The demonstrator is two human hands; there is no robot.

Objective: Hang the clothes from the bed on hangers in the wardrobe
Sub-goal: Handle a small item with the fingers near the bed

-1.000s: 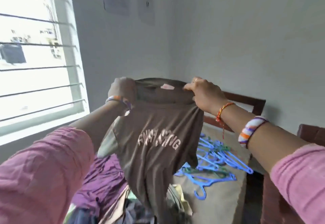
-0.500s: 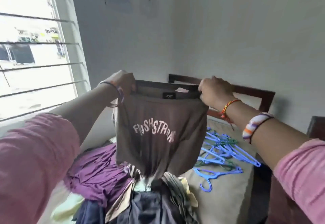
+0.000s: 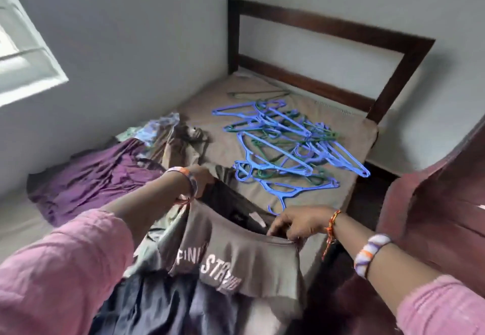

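Observation:
A brown T-shirt (image 3: 236, 263) with pale lettering hangs low over the clothes pile on the bed (image 3: 307, 198), its neck stretched wide. My left hand (image 3: 202, 181) grips the far side of the neck opening. My right hand (image 3: 299, 223) pinches the near right edge of the same opening. A heap of blue and green plastic hangers (image 3: 283, 140) lies on the brown mattress just beyond my hands. The nearest blue hanger (image 3: 294, 191) lies between the heap and my right hand. No wardrobe is in view.
A purple garment (image 3: 91, 177) is spread on the left of the bed, with dark blue clothes (image 3: 157, 305) under the shirt and patterned fabric (image 3: 154, 129) by the wall. A dark wooden headboard (image 3: 328, 30) closes the far end. A maroon chair (image 3: 433, 216) stands at right.
I have lowered the brown T-shirt from chest height down onto the bed's pile. The view has tipped down from the window and wall to the mattress and hangers.

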